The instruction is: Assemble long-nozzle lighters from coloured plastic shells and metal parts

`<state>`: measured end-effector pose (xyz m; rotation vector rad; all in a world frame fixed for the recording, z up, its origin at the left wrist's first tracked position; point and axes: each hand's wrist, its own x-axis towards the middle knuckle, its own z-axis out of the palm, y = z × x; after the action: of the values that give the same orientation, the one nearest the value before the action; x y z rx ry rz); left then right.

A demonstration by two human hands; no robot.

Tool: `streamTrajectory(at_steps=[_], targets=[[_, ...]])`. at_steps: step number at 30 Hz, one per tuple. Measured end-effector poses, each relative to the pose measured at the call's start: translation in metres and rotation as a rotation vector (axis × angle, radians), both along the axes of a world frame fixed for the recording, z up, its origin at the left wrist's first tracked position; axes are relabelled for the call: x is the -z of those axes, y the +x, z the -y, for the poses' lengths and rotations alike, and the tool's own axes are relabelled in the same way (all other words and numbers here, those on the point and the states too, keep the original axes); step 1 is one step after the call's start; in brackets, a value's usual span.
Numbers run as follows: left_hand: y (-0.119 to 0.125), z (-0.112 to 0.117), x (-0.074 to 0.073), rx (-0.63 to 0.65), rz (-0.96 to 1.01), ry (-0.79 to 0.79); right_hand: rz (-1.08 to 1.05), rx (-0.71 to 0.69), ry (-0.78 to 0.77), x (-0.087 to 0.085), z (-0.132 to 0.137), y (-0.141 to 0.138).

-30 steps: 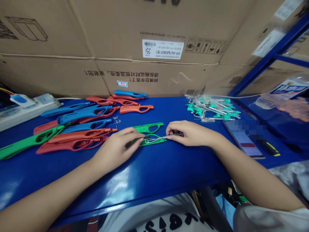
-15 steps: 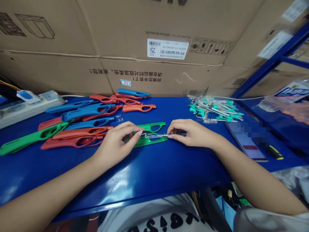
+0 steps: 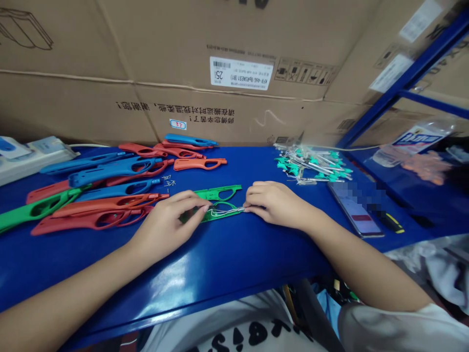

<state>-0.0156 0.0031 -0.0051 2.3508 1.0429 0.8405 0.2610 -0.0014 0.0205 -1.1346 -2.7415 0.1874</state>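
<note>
Green plastic shell [image 3: 220, 204], flat on blue bench [image 3: 234, 259], near front edge. Left hand [image 3: 166, 225]: fingertips pinched on one end of thin wire part [image 3: 223, 211] over the shell. Right hand [image 3: 269, 201]: fingers closed on its other end. Risk: springy wire may slip the pinch, flick away; unpinned shell may slide.

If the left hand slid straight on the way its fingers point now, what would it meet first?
The left hand points right along the green plastic handle shell. It would probably meet the right hand first, whose fingers pinch the thin metal wire part on the shell.
</note>
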Motion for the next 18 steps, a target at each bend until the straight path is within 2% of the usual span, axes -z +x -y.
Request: streamTrajectory(at_steps=[6,13,18], targets=[[0.0031,0.0012,-0.0016,-0.020,-0.013,0.002,0.090,0.041,0.042,0.0011,0.0061,-0.0037],[0.0014,0.0064,-0.0073,0.002,-0.062,0.040,0.016,0.031,-0.063,0.0019,0.0049,0.0012],[0.0005,0.0062,-0.0036,0.027,-0.088,0.025,-0.083,0.020,-0.163,-0.0002,0.0028,0.0047]])
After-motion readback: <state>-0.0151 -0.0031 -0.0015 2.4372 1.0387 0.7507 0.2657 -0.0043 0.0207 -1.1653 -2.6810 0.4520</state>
